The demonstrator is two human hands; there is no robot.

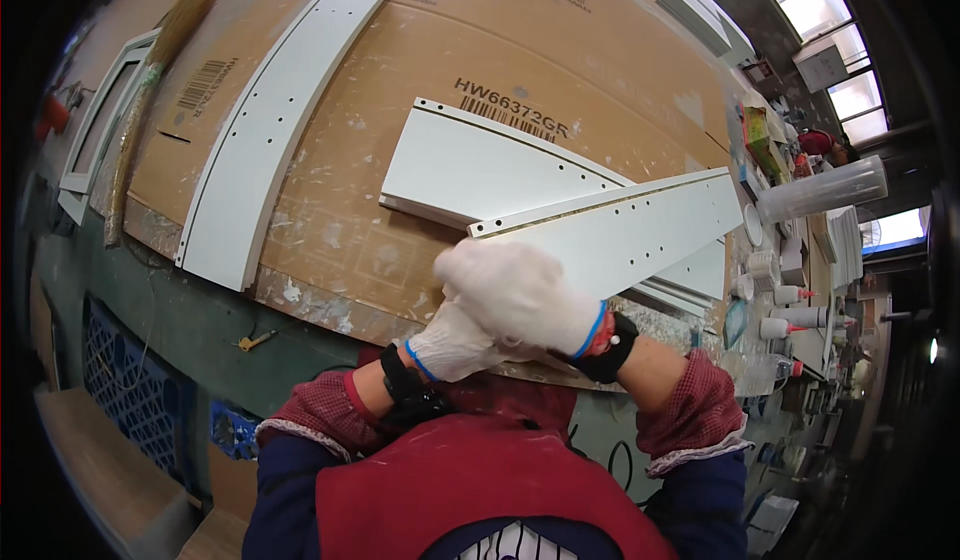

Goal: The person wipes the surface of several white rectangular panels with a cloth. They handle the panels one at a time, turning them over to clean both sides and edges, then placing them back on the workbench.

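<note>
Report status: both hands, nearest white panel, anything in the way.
Left hand and right hand gloved, overlapping; grip unclear. Nearest white panel lies angled across another white panel. Right hand hides part of the upper one.

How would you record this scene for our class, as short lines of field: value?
left hand: white-gloved, partly covered by the right hand
right hand: white-gloved, nearest the crossing panel; whether it holds anything is hidden
crossing panel: white, drilled, slanted over a second white panel
long panel: white, drilled, lying apart at left
work surface: cardboard
tool: brush, left of the long panel
right side: bottles, clear cylinder
</note>
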